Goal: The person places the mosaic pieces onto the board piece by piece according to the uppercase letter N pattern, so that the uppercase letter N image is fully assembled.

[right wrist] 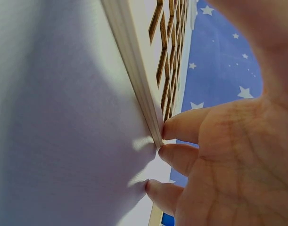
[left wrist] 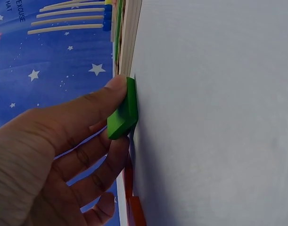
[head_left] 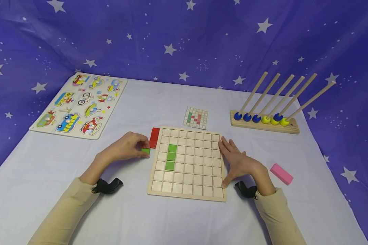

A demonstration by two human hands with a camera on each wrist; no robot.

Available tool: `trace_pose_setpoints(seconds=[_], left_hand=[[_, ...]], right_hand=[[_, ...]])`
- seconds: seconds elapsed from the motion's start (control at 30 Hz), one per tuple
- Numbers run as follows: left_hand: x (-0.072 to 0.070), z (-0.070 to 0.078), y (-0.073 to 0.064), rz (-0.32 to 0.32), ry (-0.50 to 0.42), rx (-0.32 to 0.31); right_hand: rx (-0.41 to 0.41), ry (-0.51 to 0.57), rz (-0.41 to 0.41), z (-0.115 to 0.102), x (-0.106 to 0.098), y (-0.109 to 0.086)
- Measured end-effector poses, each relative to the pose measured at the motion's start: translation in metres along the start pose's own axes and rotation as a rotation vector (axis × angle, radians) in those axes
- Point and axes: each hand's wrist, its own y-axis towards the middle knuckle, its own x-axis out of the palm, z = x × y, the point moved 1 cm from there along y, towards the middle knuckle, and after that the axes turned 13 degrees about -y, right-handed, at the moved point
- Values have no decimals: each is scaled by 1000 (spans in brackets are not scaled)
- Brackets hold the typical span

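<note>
the left hand [head_left: 125,147] pinches a green tile [head_left: 145,151] just beside the grid board [head_left: 188,168], which lies between the hands. the right hand [head_left: 239,161], fingers spread apart, touches the board's edge on its side. three green tiles [head_left: 171,156] sit in a column nearer the left hand; red tiles [head_left: 154,137] lie just beyond that hand's fingertips.

Left grip [left wrist: 35,153] pinches green tile [left wrist: 124,110] between thumb and fingers, right by white table [left wrist: 219,113]. Upper frame: wooden board edge [left wrist: 130,37], beaded rods [left wrist: 68,29]. Bottom: red-orange pieces [left wrist: 137,212]. Starry blue backdrop [left wrist: 49,56] behind.
</note>
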Motion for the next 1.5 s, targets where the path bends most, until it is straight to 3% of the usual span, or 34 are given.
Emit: trace_pose_setpoints(seconds=[0.4, 1.03, 1.5], left_hand=[[1, -3, 1, 82, 25, 45], [3, -7, 2, 95, 15, 93], [0, -1, 0, 85, 37, 72]], right_hand=[[2, 7, -5, 0, 0, 0], [-8, 8, -4, 0, -1, -1], [-5, 4, -2, -1, -1, -1]])
